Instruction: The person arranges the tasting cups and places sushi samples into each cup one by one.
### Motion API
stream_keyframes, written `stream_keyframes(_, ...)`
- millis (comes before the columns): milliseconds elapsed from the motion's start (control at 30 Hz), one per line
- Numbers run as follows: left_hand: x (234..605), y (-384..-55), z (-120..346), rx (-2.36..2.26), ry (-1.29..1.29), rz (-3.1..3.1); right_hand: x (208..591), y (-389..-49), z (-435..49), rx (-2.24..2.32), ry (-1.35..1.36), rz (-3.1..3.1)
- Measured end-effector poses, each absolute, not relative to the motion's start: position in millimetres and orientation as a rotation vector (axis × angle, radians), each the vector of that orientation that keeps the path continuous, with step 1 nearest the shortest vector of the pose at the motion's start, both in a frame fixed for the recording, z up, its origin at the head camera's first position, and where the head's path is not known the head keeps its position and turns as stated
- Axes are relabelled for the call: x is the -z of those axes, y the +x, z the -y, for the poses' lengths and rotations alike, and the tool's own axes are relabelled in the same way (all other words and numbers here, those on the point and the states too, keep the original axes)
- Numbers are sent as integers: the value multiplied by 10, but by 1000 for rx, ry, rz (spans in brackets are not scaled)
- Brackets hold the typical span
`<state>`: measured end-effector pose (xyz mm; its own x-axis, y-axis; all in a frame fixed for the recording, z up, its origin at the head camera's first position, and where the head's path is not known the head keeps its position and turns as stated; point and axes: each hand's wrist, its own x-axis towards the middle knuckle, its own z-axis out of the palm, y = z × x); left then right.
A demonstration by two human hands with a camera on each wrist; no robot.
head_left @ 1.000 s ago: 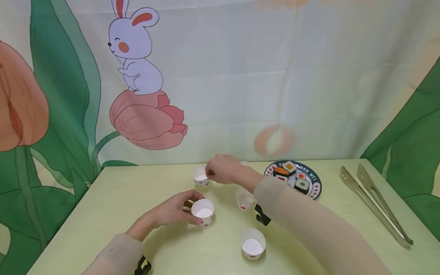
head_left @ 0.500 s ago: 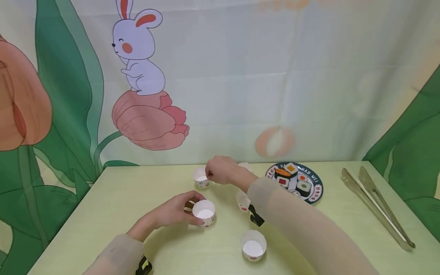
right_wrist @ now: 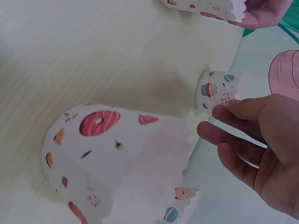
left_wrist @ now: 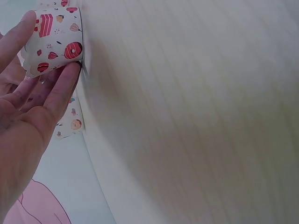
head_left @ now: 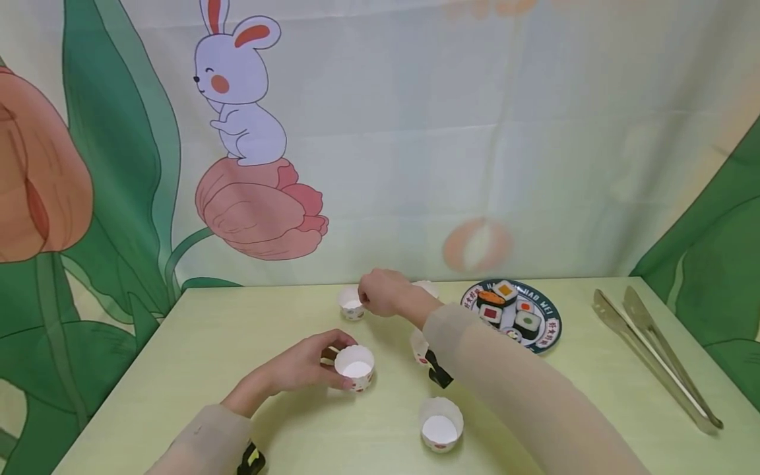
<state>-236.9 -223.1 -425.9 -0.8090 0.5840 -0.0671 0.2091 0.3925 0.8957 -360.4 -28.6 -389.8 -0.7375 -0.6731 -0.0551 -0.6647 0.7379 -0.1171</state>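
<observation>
My left hand (head_left: pixel 311 361) holds a white paper baking cup (head_left: pixel 355 377) upright on the table, thumb on the near side and fingers behind. In the left wrist view this cup (left_wrist: pixel 56 42) shows red cake and doughnut prints. My right hand (head_left: pixel 386 292) reaches to the back, its thumb and a finger pinching the rim of another paper baking cup (right_wrist: pixel 217 88). That back-left cup (head_left: pixel 351 305) stands on the table, its right side partly hidden by the hand. The other right fingers (right_wrist: pixel 233 161) hang loosely curled beside it.
A third cup (head_left: pixel 419 346) stands under the right forearm, a further cup (head_left: pixel 441 425) at the front, and one more (head_left: pixel 426 287) behind the right wrist. At back right lies a round plate (head_left: pixel 551 326) with sushi pieces; metal tongs (head_left: pixel 659 359) lie farther right.
The view shifts slightly, and the right forearm swings a little left, baring more of the sushi plate. Both hands stay at the same cups.
</observation>
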Motion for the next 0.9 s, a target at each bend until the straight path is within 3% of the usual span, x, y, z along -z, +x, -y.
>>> stream_keyframes(900,4270,-2353,2247,-1390,683,-2295,3848,-3502,354,58,-1087,-2779)
